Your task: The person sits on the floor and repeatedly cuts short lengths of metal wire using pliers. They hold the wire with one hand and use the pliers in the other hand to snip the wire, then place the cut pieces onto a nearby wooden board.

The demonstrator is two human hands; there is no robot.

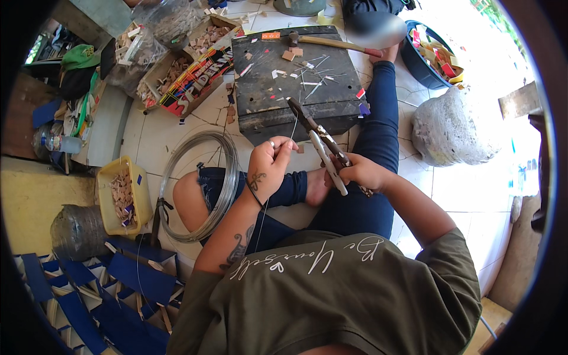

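Observation:
My left hand pinches a thin metal wire in front of my lap, and its end rises to the jaws of a pair of pliers. Wrapped round the worn, pale-coated handles of those pliers is my right hand. Whether the jaws bite on the wire is too small to tell. Beside my left forearm, a coil of wire leans over my bent knee. Several short cut wires lie scattered on a low black block ahead of me.
A hammer and small wood pieces rest on the block. Left of it stand a printed carton and a yellow bin of wood bits. Blue-covered pieces pile up at lower left. A dark tub and wrapped bundle stand right.

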